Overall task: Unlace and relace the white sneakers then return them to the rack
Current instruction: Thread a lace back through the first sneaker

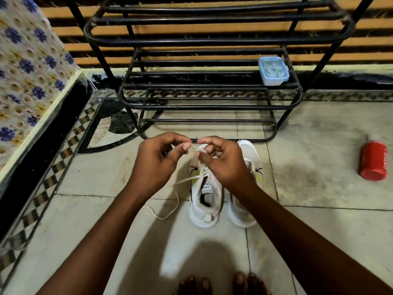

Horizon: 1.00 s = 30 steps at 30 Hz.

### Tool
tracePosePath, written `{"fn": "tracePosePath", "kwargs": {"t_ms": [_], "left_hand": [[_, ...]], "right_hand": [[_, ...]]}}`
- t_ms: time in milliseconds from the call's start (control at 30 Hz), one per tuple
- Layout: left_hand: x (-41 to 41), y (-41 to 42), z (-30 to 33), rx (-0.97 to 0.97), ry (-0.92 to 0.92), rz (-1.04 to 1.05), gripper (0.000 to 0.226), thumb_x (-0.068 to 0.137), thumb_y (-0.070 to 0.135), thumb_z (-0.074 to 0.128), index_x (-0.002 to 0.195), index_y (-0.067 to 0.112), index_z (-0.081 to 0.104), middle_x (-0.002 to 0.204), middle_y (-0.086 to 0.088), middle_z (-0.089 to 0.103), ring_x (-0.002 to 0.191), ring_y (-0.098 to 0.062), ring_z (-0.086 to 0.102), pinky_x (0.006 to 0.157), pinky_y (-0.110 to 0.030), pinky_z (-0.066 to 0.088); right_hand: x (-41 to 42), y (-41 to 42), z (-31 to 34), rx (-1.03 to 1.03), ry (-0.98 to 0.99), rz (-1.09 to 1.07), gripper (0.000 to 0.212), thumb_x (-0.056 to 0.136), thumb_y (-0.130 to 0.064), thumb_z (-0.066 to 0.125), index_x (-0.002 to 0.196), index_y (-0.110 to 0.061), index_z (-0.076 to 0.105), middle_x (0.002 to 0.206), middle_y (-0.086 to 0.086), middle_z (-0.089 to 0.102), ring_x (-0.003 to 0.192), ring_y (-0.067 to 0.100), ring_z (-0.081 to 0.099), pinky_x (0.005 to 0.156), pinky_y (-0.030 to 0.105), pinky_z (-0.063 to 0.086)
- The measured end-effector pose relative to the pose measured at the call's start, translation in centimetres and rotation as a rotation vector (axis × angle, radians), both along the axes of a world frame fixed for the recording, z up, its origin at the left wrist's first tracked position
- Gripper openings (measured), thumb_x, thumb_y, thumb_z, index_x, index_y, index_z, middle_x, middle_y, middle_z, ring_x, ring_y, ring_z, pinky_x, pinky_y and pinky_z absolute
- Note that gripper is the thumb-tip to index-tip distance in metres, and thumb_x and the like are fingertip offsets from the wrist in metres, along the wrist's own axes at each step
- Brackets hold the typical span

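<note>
A flowered cloth point(27, 67) is covering a raised ledge at the 9 o'clock edge. A loose lace point(170, 209) is trailing over the floor point(106, 177) at 8 o'clock from the left sneaker point(204, 196). The left hand point(158, 158) is hovering above the floor at centre, fingers curled, thumb and forefinger pinching one lace end. Just to its 3 o'clock, the right hand point(221, 160) is pinching the other lace end with curled fingers; the two hands are nearly touching at the fingertips. Both hands are hanging over the toe of the left sneaker, which is standing on the floor with the heel toward 6 o'clock. The right sneaker point(247, 188) is standing just beside it at 3 o'clock, partly hidden by the right forearm. The black rack point(212, 103) is standing at 12 o'clock from the sneakers, its lowest rail near their toes. A blue box point(273, 71) is resting on a rack shelf at 1 o'clock. A red bottle point(373, 160) is lying on the floor well apart at 3 o'clock.
</note>
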<state>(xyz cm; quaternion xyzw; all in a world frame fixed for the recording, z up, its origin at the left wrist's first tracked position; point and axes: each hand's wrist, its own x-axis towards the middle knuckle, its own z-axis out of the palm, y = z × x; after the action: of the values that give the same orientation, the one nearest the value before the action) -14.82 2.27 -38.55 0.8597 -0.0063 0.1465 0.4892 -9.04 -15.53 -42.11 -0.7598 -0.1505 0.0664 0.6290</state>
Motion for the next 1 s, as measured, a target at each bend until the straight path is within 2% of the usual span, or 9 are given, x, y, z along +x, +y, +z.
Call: {"fn": "tracePosePath", "kwargs": {"t_ms": [67, 167, 267, 467, 600, 700, 800, 900, 1000], "left_hand": [[0.2, 1.4, -1.4, 0.075, 0.007, 0.027, 0.01, 0.099, 0.024, 0.07, 0.099, 0.024, 0.08, 0.084, 0.007, 0.073, 0.073, -0.015, 0.066, 0.066, -0.031, 0.051], [0.0, 3.6, -4.3, 0.103, 0.103, 0.097, 0.011, 0.098, 0.024, 0.071, 0.091, 0.025, 0.08, 0.082, 0.007, 0.073, 0.071, -0.01, 0.063, 0.066, -0.028, 0.047], [-1.0, 4.8, -6.8, 0.138, 0.197, 0.189, 0.017, 0.097, 0.019, 0.071, 0.083, 0.027, 0.076, 0.077, 0.007, 0.073, 0.061, -0.005, 0.056, 0.058, -0.015, 0.039], [-2.6, 6.5, -9.9, 0.162, 0.318, 0.317, 0.018, 0.097, 0.019, 0.071, 0.081, 0.025, 0.075, 0.075, 0.007, 0.071, 0.055, -0.008, 0.054, 0.059, -0.018, 0.04], [-2.9, 6.0, -10.3, 0.205, 0.386, 0.261, 0.007, 0.092, 0.019, 0.077, 0.089, 0.024, 0.079, 0.089, 0.01, 0.058, 0.079, -0.004, 0.056, 0.069, -0.007, 0.037], [-2.4, 4.7, -10.4, 0.033, 0.408, 0.239, 0.014, 0.091, 0.016, 0.078, 0.081, 0.025, 0.076, 0.078, 0.008, 0.064, 0.072, -0.005, 0.058, 0.073, -0.024, 0.043], [-1.7, 3.0, -9.8, -0.195, 0.395, 0.227, 0.011, 0.092, 0.009, 0.076, 0.082, 0.013, 0.074, 0.064, 0.0, 0.061, 0.06, -0.012, 0.053, 0.066, -0.031, 0.044], [-1.0, 0.5, -8.5, -0.364, 0.363, 0.176, 0.008, 0.091, 0.001, 0.074, 0.088, -0.004, 0.069, 0.064, -0.009, 0.061, 0.055, -0.014, 0.059, 0.057, -0.027, 0.049], [-0.4, -1.7, -7.4, -0.461, 0.38, 0.139, 0.008, 0.087, -0.006, 0.076, 0.087, -0.007, 0.068, 0.068, -0.017, 0.069, 0.057, -0.017, 0.066, 0.06, -0.025, 0.056]], "right_hand": [[0.6, -0.4, 0.1, 0.058, -0.043, -0.03, 0.007, 0.089, -0.012, 0.074, 0.094, -0.007, 0.076, 0.07, 0.009, 0.069, 0.066, 0.018, 0.064, 0.069, 0.036, 0.053], [1.2, -1.1, -0.6, -0.023, -0.119, -0.127, 0.005, 0.087, -0.015, 0.077, 0.087, -0.01, 0.078, 0.078, 0.006, 0.071, 0.07, 0.017, 0.065, 0.072, 0.03, 0.052], [1.6, -1.7, -1.6, -0.19, -0.18, -0.245, 0.006, 0.082, -0.024, 0.083, 0.083, -0.02, 0.078, 0.08, 0.006, 0.061, 0.07, 0.012, 0.057, 0.072, 0.023, 0.046], [2.7, -2.2, -2.2, -0.223, -0.108, -0.303, 0.018, 0.087, -0.027, 0.077, 0.074, -0.016, 0.073, 0.053, 0.003, 0.061, 0.053, 0.024, 0.059, 0.059, 0.037, 0.052], [2.9, -2.2, -3.0, -0.19, 0.019, -0.234, 0.015, 0.087, -0.028, 0.077, 0.087, -0.013, 0.074, 0.063, -0.001, 0.07, 0.06, 0.017, 0.071, 0.064, 0.045, 0.061], [2.7, -2.3, -3.7, -0.197, 0.087, -0.193, 0.033, 0.08, -0.033, 0.079, 0.106, -0.015, 0.07, 0.074, -0.005, 0.074, 0.076, 0.016, 0.075, 0.082, 0.045, 0.06], [1.4, -2.6, -3.9, -0.252, 0.055, -0.161, 0.045, 0.084, -0.02, 0.08, 0.125, -0.014, 0.062, 0.084, -0.007, 0.075, 0.082, 0.006, 0.072, 0.085, 0.026, 0.056], [0.0, -2.7, -4.5, -0.265, 0.021, -0.112, 0.042, 0.083, -0.014, 0.08, 0.121, -0.011, 0.064, 0.09, 0.001, 0.074, 0.082, 0.013, 0.072, 0.081, 0.024, 0.057], [-1.3, -2.7, -5.3, -0.384, -0.135, -0.069, 0.039, 0.073, -0.016, 0.086, 0.108, -0.01, 0.07, 0.088, 0.0, 0.072, 0.079, 0.013, 0.068, 0.079, 0.024, 0.054]]}}
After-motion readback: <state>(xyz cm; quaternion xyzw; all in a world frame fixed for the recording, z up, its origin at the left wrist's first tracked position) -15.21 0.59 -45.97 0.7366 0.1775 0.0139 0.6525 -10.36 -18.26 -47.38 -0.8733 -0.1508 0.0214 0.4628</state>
